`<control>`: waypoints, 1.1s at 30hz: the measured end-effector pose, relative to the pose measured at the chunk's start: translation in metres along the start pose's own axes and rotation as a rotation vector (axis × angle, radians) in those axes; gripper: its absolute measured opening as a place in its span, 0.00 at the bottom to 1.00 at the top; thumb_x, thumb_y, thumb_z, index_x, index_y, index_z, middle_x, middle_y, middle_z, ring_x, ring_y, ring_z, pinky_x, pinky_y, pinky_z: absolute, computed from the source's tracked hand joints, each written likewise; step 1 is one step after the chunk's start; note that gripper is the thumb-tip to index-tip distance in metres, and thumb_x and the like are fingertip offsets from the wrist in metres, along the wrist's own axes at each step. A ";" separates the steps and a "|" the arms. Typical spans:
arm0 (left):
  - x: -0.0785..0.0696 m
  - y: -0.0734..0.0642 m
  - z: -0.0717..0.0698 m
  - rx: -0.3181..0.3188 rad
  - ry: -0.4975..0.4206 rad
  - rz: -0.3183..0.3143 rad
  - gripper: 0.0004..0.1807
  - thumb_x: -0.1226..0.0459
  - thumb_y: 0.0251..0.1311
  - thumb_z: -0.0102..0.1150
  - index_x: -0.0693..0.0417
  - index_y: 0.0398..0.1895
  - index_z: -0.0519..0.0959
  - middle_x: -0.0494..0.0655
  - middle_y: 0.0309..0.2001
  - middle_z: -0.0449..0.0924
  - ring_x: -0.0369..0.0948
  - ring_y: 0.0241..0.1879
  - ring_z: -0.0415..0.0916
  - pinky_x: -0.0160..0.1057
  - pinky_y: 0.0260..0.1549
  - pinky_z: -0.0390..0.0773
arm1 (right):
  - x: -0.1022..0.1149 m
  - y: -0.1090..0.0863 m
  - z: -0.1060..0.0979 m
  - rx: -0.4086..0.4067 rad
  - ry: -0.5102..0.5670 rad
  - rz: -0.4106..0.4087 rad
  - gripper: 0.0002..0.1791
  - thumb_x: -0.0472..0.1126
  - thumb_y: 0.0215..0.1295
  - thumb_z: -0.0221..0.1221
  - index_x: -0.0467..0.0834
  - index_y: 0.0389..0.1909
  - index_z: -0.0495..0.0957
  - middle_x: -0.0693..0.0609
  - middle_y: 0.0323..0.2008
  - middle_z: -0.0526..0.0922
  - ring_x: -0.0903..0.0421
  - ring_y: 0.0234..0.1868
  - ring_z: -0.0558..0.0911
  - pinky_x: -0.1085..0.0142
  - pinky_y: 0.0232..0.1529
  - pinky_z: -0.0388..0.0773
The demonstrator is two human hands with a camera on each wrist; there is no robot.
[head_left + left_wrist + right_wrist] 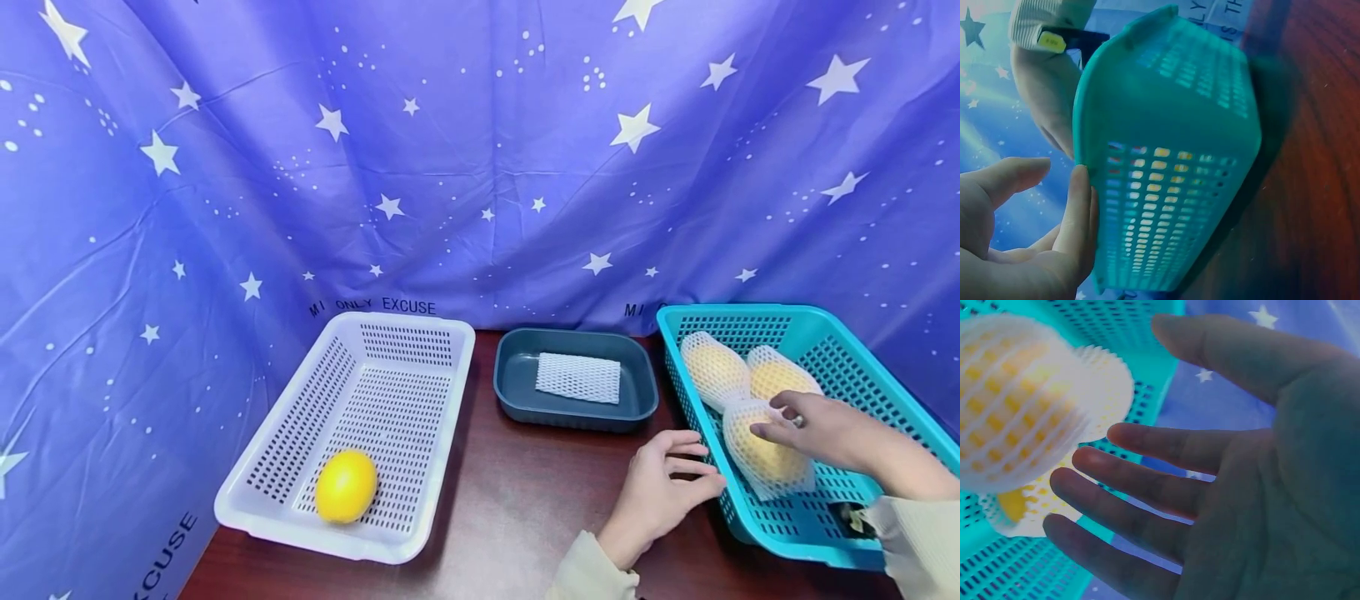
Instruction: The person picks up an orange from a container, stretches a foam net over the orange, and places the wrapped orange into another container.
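Three yellow fruits in white foam nets lie together in the teal basket (pixel 825 552). My right hand (pixel 832 429) is over the nearest netted fruit (pixel 765 454). In the right wrist view its fingers (pixel 1154 487) are spread and fairly straight beside a netted fruit (pixel 1016 406), with nothing held. My left hand (pixel 660 492) is at the basket's left side; in the left wrist view its fingertips touch the teal rim (pixel 1082 125), and the thumb stands apart. Behind the nearest one lie the other netted fruits, at left (pixel 712 371) and right (pixel 776 372).
A white basket (pixel 442 492) on the left holds one bare, smooth yellow fruit (pixel 347 486). Between the baskets, a dark blue-grey tray (pixel 517 392) holds a flat white foam net (pixel 577 377). A small dark object (pixel 851 518) lies in the teal basket's near right corner. A starry purple cloth (pixel 480 167) hangs behind.
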State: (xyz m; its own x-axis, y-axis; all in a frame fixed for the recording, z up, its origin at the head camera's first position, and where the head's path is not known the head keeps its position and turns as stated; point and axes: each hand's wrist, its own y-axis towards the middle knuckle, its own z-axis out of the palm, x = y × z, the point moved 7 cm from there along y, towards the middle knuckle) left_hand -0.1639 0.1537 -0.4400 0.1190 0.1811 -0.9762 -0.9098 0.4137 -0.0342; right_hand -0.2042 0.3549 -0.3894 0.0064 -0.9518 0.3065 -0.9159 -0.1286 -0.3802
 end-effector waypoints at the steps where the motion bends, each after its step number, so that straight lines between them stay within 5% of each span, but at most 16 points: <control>1: -0.002 0.000 -0.002 -0.006 -0.018 0.008 0.24 0.74 0.54 0.66 0.49 0.55 0.77 0.30 0.43 0.81 0.26 0.37 0.81 0.27 0.35 0.79 | 0.003 -0.001 -0.002 -0.029 -0.007 -0.007 0.44 0.61 0.73 0.51 0.18 0.58 0.63 0.20 0.48 0.74 0.29 0.45 0.79 0.46 0.35 0.79; 11: -0.018 0.001 -0.024 -0.023 -0.101 0.095 0.20 0.76 0.55 0.65 0.56 0.51 0.79 0.36 0.42 0.82 0.29 0.38 0.83 0.29 0.34 0.82 | 0.045 -0.010 -0.016 -0.255 -0.019 -0.093 0.25 0.50 0.71 0.58 0.28 0.45 0.77 0.40 0.36 0.83 0.42 0.37 0.83 0.47 0.35 0.80; 18: -0.030 -0.002 -0.034 -0.004 -0.030 0.157 0.18 0.73 0.58 0.65 0.58 0.52 0.79 0.43 0.45 0.84 0.29 0.40 0.83 0.29 0.37 0.82 | 0.070 -0.015 -0.009 -0.324 0.034 -0.142 0.18 0.49 0.70 0.60 0.35 0.42 0.80 0.52 0.33 0.84 0.52 0.35 0.82 0.54 0.33 0.79; 33: -0.036 -0.010 -0.069 -0.005 0.094 0.171 0.18 0.70 0.59 0.65 0.59 0.53 0.79 0.46 0.47 0.84 0.28 0.42 0.81 0.28 0.41 0.80 | 0.121 -0.018 0.020 -0.462 0.157 -0.257 0.10 0.44 0.66 0.64 0.42 0.42 0.81 0.57 0.33 0.83 0.64 0.32 0.80 0.68 0.30 0.77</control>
State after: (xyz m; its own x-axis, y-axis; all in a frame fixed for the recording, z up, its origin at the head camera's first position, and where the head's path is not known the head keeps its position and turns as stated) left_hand -0.1868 0.0813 -0.4191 -0.0747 0.1641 -0.9836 -0.9156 0.3794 0.1329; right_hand -0.1794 0.2361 -0.3628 0.2259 -0.8483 0.4789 -0.9737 -0.1827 0.1358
